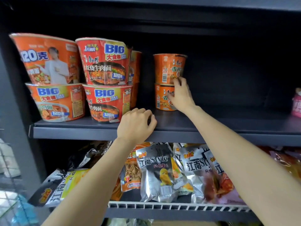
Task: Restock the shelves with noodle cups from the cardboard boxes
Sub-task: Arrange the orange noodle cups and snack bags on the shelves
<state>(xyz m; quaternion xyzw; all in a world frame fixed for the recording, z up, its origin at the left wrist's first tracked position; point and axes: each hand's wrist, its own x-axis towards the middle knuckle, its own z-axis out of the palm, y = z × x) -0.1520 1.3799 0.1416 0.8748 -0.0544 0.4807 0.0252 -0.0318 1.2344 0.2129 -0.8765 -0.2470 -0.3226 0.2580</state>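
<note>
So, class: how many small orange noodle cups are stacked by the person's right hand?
2: the upper cup sits on the lower cup, mid-shelf, with the right hand touching both. Others may hide behind them.

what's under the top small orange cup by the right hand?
A second small orange cup sits under the top cup, stacked on the dark shelf. The right hand touches both and covers part of the lower cup's front. Whatever is behind the stack is dark and unreadable.

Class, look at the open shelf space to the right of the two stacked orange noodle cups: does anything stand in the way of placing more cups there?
Nothing visible does. Right of the stacked orange noodle cups the dark shelf lies bare until a pink packet at the far edge.
</note>
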